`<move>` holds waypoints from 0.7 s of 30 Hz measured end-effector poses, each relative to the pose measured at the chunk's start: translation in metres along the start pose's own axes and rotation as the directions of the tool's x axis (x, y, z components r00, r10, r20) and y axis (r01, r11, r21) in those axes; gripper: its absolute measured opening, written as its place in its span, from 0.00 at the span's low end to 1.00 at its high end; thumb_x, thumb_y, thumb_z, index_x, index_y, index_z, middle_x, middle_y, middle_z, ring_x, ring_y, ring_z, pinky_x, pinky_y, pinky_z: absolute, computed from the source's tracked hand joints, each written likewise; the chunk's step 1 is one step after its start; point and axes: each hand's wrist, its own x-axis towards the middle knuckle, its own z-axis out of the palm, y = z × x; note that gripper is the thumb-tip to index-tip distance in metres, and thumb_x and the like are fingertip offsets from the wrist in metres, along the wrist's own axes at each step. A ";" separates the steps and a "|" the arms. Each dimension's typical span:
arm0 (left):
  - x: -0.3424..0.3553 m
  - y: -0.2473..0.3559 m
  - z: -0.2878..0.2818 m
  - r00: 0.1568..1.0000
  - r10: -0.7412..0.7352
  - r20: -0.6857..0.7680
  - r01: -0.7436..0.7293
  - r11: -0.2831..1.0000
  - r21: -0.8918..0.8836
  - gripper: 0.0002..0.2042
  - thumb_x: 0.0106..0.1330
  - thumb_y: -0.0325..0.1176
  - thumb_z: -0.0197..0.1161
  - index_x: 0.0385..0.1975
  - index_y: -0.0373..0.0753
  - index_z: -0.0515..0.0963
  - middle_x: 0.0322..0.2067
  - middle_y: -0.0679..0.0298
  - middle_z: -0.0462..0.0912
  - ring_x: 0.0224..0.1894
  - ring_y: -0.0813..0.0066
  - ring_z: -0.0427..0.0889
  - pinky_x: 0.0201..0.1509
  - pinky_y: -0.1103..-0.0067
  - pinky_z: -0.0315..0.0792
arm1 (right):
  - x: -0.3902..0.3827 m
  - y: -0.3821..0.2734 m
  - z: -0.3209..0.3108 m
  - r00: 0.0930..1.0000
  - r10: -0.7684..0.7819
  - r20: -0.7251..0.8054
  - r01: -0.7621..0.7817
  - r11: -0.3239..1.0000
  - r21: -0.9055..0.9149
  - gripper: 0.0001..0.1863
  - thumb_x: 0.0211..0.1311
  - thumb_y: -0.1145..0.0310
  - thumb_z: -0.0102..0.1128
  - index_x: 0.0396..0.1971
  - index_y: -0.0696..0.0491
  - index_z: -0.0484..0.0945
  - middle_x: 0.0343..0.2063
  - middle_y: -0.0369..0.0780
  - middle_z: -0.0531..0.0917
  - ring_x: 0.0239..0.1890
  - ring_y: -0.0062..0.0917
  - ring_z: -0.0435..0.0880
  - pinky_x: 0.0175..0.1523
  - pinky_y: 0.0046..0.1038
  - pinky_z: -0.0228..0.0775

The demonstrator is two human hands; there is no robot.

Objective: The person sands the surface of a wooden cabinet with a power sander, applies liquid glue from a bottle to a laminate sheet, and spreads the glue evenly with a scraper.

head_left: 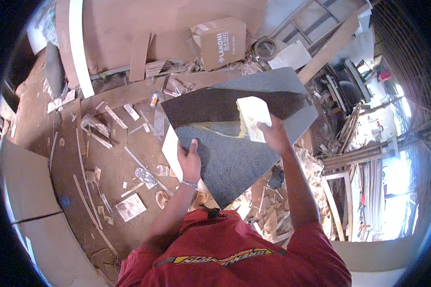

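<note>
A large angular panel (pixel 234 162) fills the centre, with a grey speckled surface, a broad dark band across it and a thin yellowish streak. My left hand (pixel 189 162) grips its left side, thumb on the grey face, where a white board edge (pixel 172 148) shows beside it. My right hand (pixel 275 136) holds a small white piece (pixel 251 112) with a ragged yellowish left edge, lying against or just over the panel's face; whether it touches is unclear.
Wood offcuts (pixel 115 115), a bottle (pixel 154 99) and debris litter the floor (pixel 100 172). A cardboard box (pixel 218 48) sits at the back. Stacked planks and frames (pixel 340 201) line the right side. Large pale boards (pixel 28 186) are at the lower left.
</note>
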 end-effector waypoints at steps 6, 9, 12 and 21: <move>-0.007 -0.004 0.005 0.994 0.079 -0.079 -0.053 0.953 0.297 0.38 0.74 0.37 0.63 0.70 0.17 0.49 0.64 0.43 0.68 0.63 0.63 0.71 0.70 0.75 0.63 | 0.016 0.006 0.004 0.995 -0.097 0.012 0.097 0.971 -0.219 0.23 0.66 0.67 0.53 0.59 0.57 0.75 0.45 0.57 0.84 0.48 0.56 0.83 0.56 0.51 0.74; -0.013 -0.021 0.015 0.987 0.156 -0.050 -0.129 0.930 0.343 0.37 0.74 0.38 0.63 0.70 0.19 0.51 0.62 0.43 0.71 0.61 0.63 0.72 0.69 0.74 0.63 | 0.034 0.033 0.020 0.996 -0.083 0.022 0.085 0.911 -0.405 0.21 0.66 0.68 0.50 0.57 0.54 0.77 0.42 0.55 0.85 0.44 0.56 0.85 0.53 0.52 0.76; -0.018 0.000 0.009 0.995 0.094 -0.034 -0.074 0.918 0.389 0.37 0.75 0.40 0.62 0.71 0.21 0.51 0.59 0.45 0.74 0.60 0.62 0.73 0.68 0.73 0.64 | 0.019 -0.003 0.046 0.984 -0.103 0.143 0.165 0.822 -0.545 0.16 0.65 0.69 0.52 0.51 0.52 0.80 0.38 0.53 0.87 0.42 0.55 0.86 0.51 0.52 0.77; -0.005 -0.026 0.004 0.979 0.196 0.050 -0.203 0.945 0.257 0.28 0.73 0.40 0.64 0.60 0.24 0.64 0.54 0.49 0.78 0.55 0.63 0.76 0.64 0.73 0.67 | 0.082 0.055 0.011 0.998 0.049 0.038 -0.026 0.881 -0.472 0.20 0.63 0.68 0.54 0.54 0.57 0.77 0.45 0.56 0.84 0.51 0.54 0.82 0.57 0.52 0.72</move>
